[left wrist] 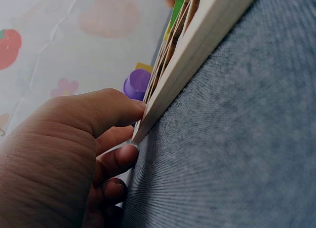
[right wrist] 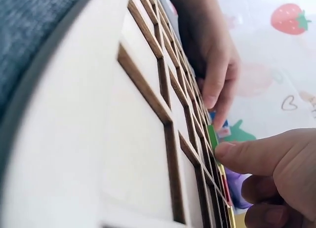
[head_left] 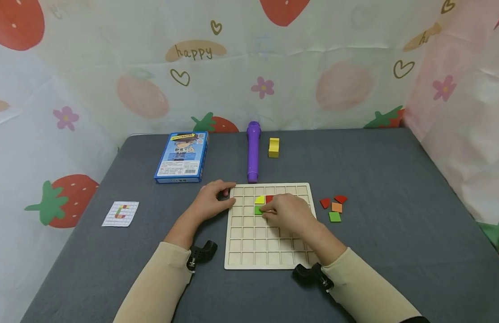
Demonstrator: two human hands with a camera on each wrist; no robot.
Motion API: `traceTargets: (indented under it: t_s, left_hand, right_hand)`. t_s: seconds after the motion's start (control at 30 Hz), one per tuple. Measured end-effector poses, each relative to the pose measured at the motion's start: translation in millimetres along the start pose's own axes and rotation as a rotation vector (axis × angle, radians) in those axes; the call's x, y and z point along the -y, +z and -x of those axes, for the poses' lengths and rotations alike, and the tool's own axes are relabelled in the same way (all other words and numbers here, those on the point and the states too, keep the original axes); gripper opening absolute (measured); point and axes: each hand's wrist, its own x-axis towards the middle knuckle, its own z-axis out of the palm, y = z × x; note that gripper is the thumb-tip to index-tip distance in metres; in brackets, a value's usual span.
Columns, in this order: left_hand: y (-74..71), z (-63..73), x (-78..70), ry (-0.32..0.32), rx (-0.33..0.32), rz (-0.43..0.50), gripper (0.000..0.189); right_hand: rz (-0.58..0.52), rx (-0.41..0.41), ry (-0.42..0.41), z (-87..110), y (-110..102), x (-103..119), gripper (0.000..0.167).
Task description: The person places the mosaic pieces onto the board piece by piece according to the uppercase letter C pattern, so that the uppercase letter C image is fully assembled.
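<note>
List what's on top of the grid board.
On the grid board: a yellow piece, a green piece and a red piece, the last partly covered by the right hand, which touches the green one. Left hand holds its edge. Cells under the right hand: hidden.

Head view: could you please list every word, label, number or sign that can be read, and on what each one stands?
"happy": on a tan oval of the wall cloth.
"hi", last letter slightly unclear: on a tilted tan patch, upper right.
Blue box: its print is too small and blurred to read.
Wall cloth, upper left: faint marks, unreadable.
</note>
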Motion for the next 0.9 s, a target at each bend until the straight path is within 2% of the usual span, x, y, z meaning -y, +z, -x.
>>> traceTargets:
  t_s: [0.13,0.5,0.67,0.9]
  left_hand:
    - [-1.1,-1.5,0.2,0.001,-0.001,-0.003,0.041]
    - [0.3,2.7,-1.9,-0.011,0.002,0.011,0.042]
    - [1.1,3.1,-4.5,-0.022,0.004,0.013,0.042]
    - [-0.9,2.4,-4.4,-0.022,0.0,0.006,0.042]
  right_hand:
    - [0.017,0.007,-0.005,-0.4,-2.6,0.1,0.021]
    - [0.056,-0.067,-0.014,1.3,3.5,-0.8,0.016]
    - [-0.003,-0.044,0.013,0.7,0.2,-5.5,0.018]
    - [-0.218,-0.022,0.058,8.7,-24.5,-19.6,0.026]
